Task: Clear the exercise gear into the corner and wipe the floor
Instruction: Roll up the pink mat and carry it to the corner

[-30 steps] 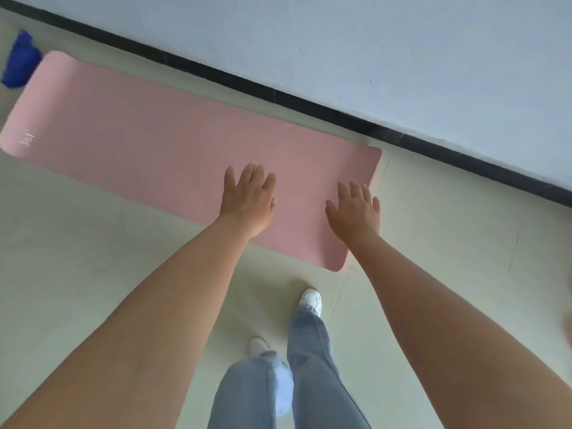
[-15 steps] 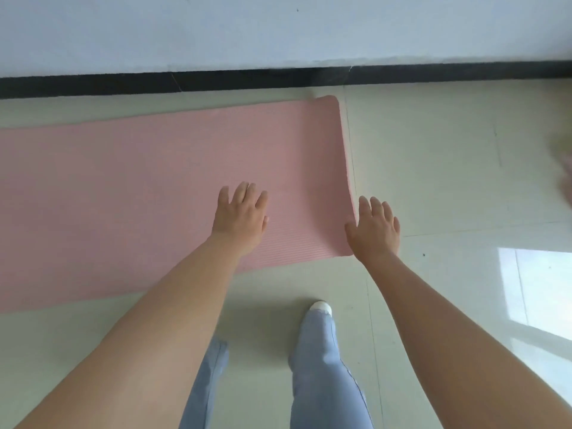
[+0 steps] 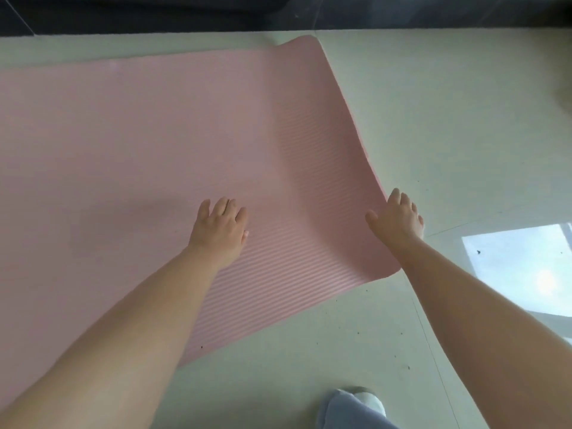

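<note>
A pink ribbed exercise mat (image 3: 148, 156) lies unrolled on the pale tiled floor, filling the left and middle of the view. Its right end bulges up a little, and the far right corner curls off the floor. My left hand (image 3: 219, 230) hovers or rests palm down over the mat near its front right part, fingers spread and holding nothing. My right hand (image 3: 397, 219) lies palm down across the mat's right edge, thumb on the mat and fingers over the edge. I see no grip on the mat.
A dark baseboard (image 3: 154, 13) runs along the top of the view, just beyond the mat. Bare floor tiles (image 3: 448, 134) stretch to the right, with a bright patch of sunlight (image 3: 520, 267). My shoe and jeans leg (image 3: 356, 407) stand at the bottom edge.
The view has dropped closer to the mat's right end. My right hand moved from the floor beside the mat onto its right edge, which now bulges up. My left hand stays over the mat.
</note>
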A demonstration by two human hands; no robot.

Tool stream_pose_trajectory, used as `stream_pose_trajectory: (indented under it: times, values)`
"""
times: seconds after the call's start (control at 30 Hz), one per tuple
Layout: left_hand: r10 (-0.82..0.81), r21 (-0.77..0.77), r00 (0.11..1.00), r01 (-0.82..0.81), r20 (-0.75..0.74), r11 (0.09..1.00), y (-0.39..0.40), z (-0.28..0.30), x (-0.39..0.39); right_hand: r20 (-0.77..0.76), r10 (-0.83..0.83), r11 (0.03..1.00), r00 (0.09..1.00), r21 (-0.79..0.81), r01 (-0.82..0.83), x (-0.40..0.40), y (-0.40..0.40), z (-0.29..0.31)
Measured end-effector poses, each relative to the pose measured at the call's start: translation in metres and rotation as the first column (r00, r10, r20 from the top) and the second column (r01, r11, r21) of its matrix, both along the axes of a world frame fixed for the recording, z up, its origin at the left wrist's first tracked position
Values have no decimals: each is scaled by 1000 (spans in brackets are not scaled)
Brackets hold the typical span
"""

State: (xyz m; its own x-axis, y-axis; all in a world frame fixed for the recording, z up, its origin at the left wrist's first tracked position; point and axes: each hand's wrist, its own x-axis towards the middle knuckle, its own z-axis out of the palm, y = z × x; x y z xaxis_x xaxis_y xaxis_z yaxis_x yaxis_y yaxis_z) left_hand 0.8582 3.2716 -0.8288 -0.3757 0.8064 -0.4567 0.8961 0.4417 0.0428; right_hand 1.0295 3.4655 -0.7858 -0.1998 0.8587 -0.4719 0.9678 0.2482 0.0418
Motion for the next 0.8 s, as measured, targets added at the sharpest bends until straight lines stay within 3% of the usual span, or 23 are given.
stream_pose_trajectory:
  times: [0.13, 0.2, 0.27, 0.33, 0.47, 0.5, 0.57, 0.67, 0.8]
  values:
    - [21, 116, 1000, -22, 10, 993, 22, -29, -4, 27, -75, 997, 997, 11, 75, -3, 13, -19]
    - [200, 251, 968, -234, 153, 939, 29, -31, 1, -49, 1, 1000, 999, -11, -1, -9, 5, -17]
    - [403, 318, 817, -544, 413, 777, 33, -24, 6, -71, 163, 986, 984, -17, -165, -16, -16, -10]
    - [421, 327, 650, -716, 633, 616, 33, -18, 12, -67, 305, 951, 950, -29, -307, -22, -41, -5]
    - [377, 349, 439, -893, 816, 286, 38, -7, 6, -78, 376, 909, 923, -163, -384, -24, -77, -9]
    - [380, 346, 422, -904, 823, 253, 41, -4, 2, -69, 370, 902, 927, -213, -376, -23, -81, -13]
    - [394, 333, 446, -885, 803, 325, 48, -3, -2, -30, 372, 891, 928, -268, -366, -19, -86, -22]
    - [375, 280, 485, -830, 790, 483, 54, -5, 3, -28, 358, 907, 933, -229, -355, -13, -84, -27]
    - [307, 289, 518, -776, 798, 560, 63, -6, 20, -281, 224, 949, 933, -154, -274, -14, -68, -35]
